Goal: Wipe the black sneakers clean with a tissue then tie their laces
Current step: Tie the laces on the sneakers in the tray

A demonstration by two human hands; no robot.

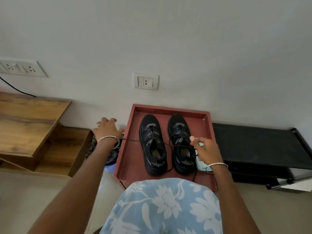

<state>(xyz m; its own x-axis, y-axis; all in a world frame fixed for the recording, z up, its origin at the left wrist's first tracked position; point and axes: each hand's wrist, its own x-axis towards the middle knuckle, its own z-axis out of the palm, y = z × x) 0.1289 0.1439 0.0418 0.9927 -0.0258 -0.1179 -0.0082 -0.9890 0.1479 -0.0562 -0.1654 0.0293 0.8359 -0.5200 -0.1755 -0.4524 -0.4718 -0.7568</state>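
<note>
**Head view.** Black sneakers [152,132] stand side by side inside the red tray [128,157], both untied. Right hand [207,151], over the tray's right side, pinches a lace [133,140]. Left hand [108,130], just left of the tray: fingers spread, grip indeterminable. Wiping cannot be verified; tying apparently begun.

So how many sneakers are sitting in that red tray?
2. Both stand side by side in the red tray, toes toward the wall: the left sneaker, and the right sneaker next to the right hand pinching its lace. No others seem hidden.
</note>
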